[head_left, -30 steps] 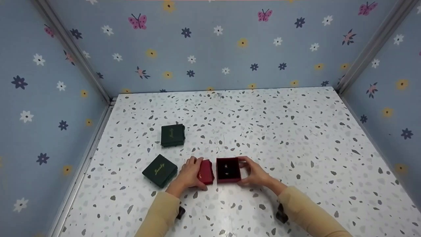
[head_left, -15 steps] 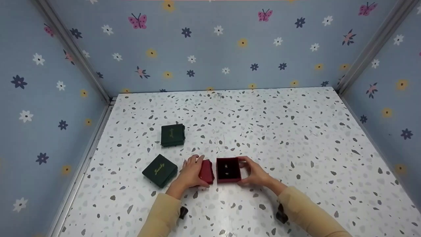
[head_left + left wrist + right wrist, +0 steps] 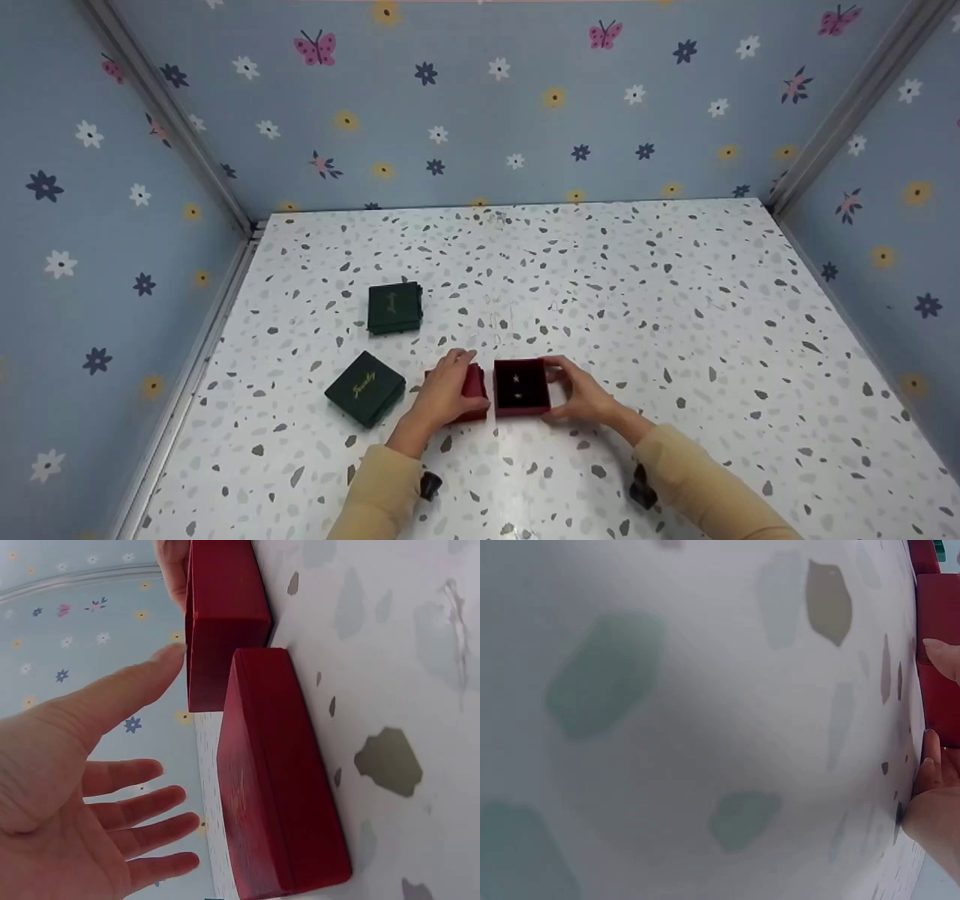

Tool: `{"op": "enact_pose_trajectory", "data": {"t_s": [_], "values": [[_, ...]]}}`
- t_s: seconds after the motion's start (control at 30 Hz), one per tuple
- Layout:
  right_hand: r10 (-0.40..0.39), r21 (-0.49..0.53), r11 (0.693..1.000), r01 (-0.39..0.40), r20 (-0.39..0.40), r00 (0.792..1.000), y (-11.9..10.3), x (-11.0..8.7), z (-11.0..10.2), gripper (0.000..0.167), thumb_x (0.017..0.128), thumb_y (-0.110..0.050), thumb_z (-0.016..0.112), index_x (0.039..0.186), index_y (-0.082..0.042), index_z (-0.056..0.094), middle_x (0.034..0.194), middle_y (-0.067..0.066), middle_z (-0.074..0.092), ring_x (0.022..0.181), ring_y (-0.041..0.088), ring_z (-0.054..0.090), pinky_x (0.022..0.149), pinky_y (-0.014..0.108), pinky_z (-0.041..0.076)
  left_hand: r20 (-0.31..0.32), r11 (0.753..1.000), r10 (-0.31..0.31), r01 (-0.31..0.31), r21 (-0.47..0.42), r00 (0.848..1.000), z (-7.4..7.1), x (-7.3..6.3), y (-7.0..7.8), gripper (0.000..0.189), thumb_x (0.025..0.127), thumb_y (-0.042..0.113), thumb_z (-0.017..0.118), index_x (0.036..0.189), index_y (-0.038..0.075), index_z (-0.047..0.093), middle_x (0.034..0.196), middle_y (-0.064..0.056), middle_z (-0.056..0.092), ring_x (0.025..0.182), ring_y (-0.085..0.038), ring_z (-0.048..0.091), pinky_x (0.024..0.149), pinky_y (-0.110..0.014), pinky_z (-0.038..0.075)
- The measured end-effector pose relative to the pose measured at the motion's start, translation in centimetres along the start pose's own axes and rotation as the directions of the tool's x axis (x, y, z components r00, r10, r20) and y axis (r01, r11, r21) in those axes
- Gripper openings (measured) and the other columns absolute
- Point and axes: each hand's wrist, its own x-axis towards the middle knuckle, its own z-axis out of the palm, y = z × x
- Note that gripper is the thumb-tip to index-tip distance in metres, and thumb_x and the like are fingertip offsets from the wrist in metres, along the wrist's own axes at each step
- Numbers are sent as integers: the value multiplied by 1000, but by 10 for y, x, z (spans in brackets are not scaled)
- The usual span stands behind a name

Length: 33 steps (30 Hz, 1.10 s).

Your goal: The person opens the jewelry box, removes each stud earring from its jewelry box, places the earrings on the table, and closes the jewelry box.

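A red jewelry box (image 3: 522,412) sits uncovered on the table, with two small star-shaped earrings (image 3: 516,379) on its black insert. My right hand (image 3: 586,391) grips its right side between thumb and fingers. Just left of the box lies its red lid (image 3: 289,780), flat on the table. Over this lid is my left hand (image 3: 439,394), which partly hides it in the head view. The left wrist view has the four fingers stretched out and apart from the lid. There the thumb tip meets the edge of the box (image 3: 229,637); whether it touches, I cannot tell.
Two dark green jewelry boxes stand to the left: a turned one (image 3: 365,388) beside my left hand and another (image 3: 394,307) farther back. Both appear covered. Flower-patterned walls (image 3: 495,112) enclose the speckled table (image 3: 660,300) at the back and sides.
My left hand has slid rightward over the red lid, toward the box, and its grasp on the lid has loosened. The right hand and the box have stayed in place.
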Motion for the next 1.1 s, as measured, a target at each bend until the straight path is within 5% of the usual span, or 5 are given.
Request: {"op": "enact_pose_trajectory", "data": {"t_s": [0.33,0.63,0.87,1.1], "values": [[-5,7,1000,5,-4,1000,3,1,1,81,56,5,78,126,4,37,108,23,54,98,38,50,92,52,28,-139,993,75,-87,-82,987,5,9,11,59,73,18,73,121,-4,48,115,-16,49,107,-30,47,88,-39,39],[4,20,1000,-4,5,1000,5,1,0,82,56,3,79,127,4,36,111,21,52,101,37,49,95,52,25,-195,980,96,-127,-151,976,17,19,14,49,75,13,70,116,-5,51,109,-15,53,98,-28,52,82,-38,42],[11,-2,1000,-11,-11,1000,39,7,4,86,55,-7,82,128,-9,39,111,11,54,101,26,51,95,47,27,-224,967,104,-151,-205,969,27,26,17,40,76,8,68,111,-5,54,102,-14,56,94,-28,53,80,-37,42],[15,-18,1000,-15,-3,1000,41,7,4,85,55,-11,83,127,-14,39,111,7,53,100,22,51,96,44,27,-232,958,96,-153,-243,968,36,27,17,33,75,5,68,105,-5,58,92,-15,57,83,-25,55,73,-33,45]]}}
